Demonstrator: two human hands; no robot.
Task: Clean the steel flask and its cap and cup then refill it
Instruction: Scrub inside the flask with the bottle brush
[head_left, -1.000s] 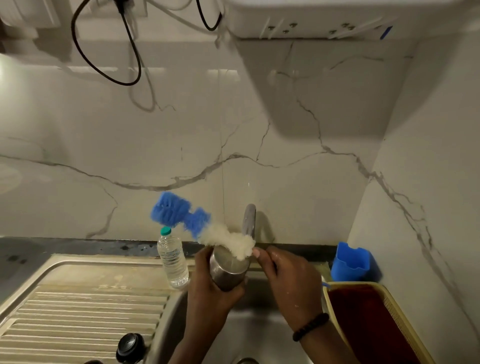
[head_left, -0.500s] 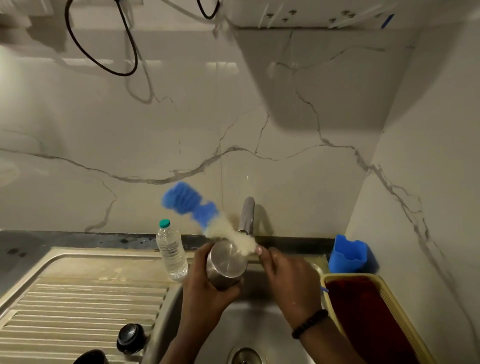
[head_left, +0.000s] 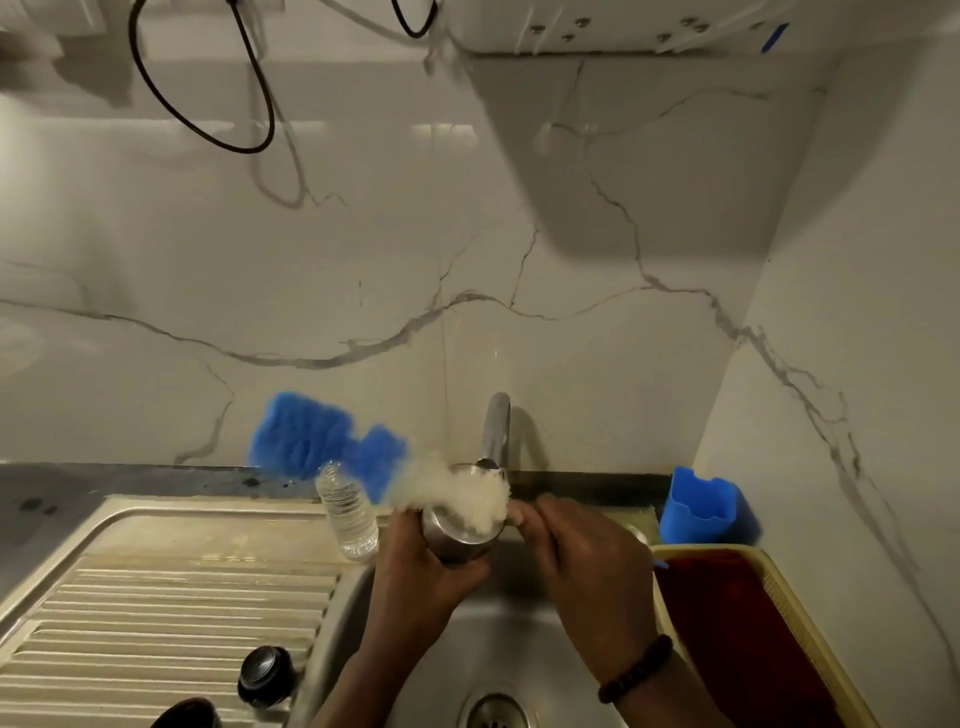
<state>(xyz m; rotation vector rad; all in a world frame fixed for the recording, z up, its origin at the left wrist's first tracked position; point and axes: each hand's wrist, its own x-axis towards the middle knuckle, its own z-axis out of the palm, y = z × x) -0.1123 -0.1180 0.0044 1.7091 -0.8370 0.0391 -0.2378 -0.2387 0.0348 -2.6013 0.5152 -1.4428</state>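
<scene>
Head view, single entry. Lower centre of frame: left hand (head_left: 415, 571), fingers wrapped round a small steel vessel (head_left: 457, 540), probably the flask's cup, held tilted over the sink basin (head_left: 498, 634) just below the tap (head_left: 496, 431). Right hand (head_left: 582, 561), immediately right of the vessel, fingers curled round what appears to be the handle of a bottle brush; the handle itself is hidden. Brush (head_left: 457, 493): white bristles blurred across the vessel's mouth, blue sponge head (head_left: 322, 441) projecting to the upper left. Left of the vessel: clear plastic water bottle (head_left: 348, 509) upright at the edge of the ribbed drainboard (head_left: 171, 597). Bottom left: black knobbed cap (head_left: 266, 675) on the drainboard. Right edge: blue holder (head_left: 701, 506); cream basket (head_left: 779, 587) with red cloth. Handling note: scrubbing seems underway; steady the vessel firmly, work the bristles around rim and inner wall, keep it over the basin so suds drain.
</scene>
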